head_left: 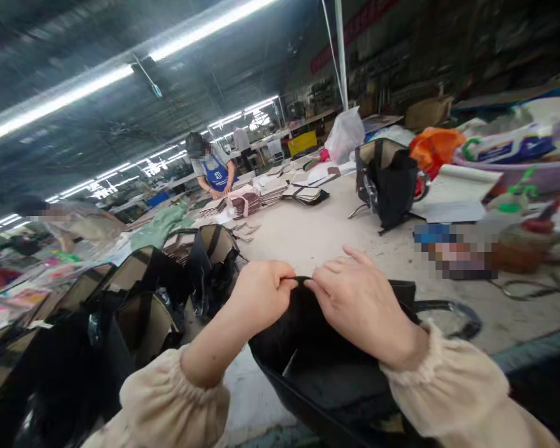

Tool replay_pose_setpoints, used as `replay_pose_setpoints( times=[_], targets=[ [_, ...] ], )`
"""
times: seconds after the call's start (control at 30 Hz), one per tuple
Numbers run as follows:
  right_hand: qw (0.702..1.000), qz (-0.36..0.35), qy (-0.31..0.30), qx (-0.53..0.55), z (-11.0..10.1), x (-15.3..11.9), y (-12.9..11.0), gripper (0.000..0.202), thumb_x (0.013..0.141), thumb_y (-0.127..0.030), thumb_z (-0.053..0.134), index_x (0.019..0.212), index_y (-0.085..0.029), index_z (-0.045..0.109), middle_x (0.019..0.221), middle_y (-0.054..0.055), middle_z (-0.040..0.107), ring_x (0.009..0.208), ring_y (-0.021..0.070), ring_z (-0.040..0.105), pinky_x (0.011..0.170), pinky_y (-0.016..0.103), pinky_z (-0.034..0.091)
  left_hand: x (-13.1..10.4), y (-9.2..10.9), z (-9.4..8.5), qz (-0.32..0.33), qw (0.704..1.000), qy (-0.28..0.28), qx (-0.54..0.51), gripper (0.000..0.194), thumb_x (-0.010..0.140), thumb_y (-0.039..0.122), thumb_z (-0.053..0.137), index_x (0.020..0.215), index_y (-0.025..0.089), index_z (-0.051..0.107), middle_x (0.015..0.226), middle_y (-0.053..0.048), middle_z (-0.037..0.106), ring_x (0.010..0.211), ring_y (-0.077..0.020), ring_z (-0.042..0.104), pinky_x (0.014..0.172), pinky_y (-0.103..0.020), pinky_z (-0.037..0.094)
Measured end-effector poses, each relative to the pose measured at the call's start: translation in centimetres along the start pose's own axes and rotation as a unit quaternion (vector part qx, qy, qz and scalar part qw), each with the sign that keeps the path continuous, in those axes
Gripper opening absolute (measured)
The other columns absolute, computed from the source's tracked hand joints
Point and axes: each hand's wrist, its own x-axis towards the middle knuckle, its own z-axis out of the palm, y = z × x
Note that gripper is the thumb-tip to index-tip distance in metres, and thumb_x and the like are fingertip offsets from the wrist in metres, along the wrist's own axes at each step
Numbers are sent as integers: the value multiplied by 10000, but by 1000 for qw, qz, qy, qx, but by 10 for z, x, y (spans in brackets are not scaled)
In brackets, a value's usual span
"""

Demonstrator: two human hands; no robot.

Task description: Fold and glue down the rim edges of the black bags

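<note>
A black bag (317, 386) gapes open in front of me at the table's near edge, its dark inside facing up. With thumb and fingers, my left hand (264, 289) pinches the bag's far rim. Close beside it, my right hand (359, 298) grips the same rim, one finger raised. Only a small gap separates the two hands. A black strap (448, 311) loops out from the bag's right side onto the table. The bag's lower part is cut off by the frame.
Several black bags with beige insides (142, 326) crowd the left. Another black bag (385, 180) stands farther back on the table (303, 227). Stacked panels (273, 190) lie beyond. At right are a glue-like jar (518, 249) and a purple basin (536, 174). Co-workers (217, 171) stand across.
</note>
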Motion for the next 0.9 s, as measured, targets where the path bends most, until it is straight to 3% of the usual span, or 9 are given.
replay_pose_setpoints(
  times=[0.17,0.23,0.3,0.37,0.5,0.57,0.73,0.9],
  targets=[
    [1000,-11,-26,-7,-4,-2,2,261,920,-290,455,732,-201,612,710,9,640,733,172,582,1037,463,247,0,1,3,-18,1000,11,6,198,795,240,512,698,181,674,686,-22,678,672,-151,585,633,-250,379],
    [999,-25,-34,-7,-11,-5,6,227,893,-371,508,925,-189,641,832,41,672,818,201,593,1045,479,235,-1,1,3,-23,1000,13,10,202,800,247,512,695,181,671,676,-21,672,659,-149,582,616,-250,373],
    [999,-21,-27,-18,-20,-9,12,412,832,-418,592,1153,-159,579,998,90,669,937,244,581,1030,484,257,-2,1,3,-23,1000,16,13,203,807,253,508,710,184,673,687,-22,675,662,-151,584,619,-254,375],
    [999,1,-26,-36,-25,-13,23,511,794,-421,637,1221,-155,545,1065,111,659,985,276,570,996,492,287,-2,0,3,-21,1000,17,16,207,812,257,506,718,184,675,703,-26,680,677,-155,590,636,-259,382],
    [994,29,-104,-8,-26,-16,47,245,836,-418,575,975,-238,668,881,40,703,834,229,621,817,379,398,-1,-3,3,-6,1000,10,-1,203,820,248,504,750,179,682,745,-31,688,724,-163,604,672,-260,400],
    [990,42,-132,16,-24,-15,54,206,858,-407,540,858,-254,679,796,12,699,752,195,624,690,316,399,-1,-4,3,12,1000,4,-21,205,827,234,497,791,177,691,778,-34,696,743,-165,610,689,-260,411],
    [991,52,-124,23,-23,-12,54,248,844,-427,548,728,-241,664,711,2,687,673,180,606,606,296,350,1,-1,2,36,995,0,-92,227,812,281,561,964,201,709,955,-35,722,863,-181,633,792,-260,441],
    [991,60,-110,54,-21,-13,57,233,828,-436,567,756,-247,683,727,0,703,673,181,618,611,286,367,11,4,3,42,998,2,-54,184,809,282,562,759,181,708,746,-13,707,711,-159,611,679,-253,420]
  ],
)
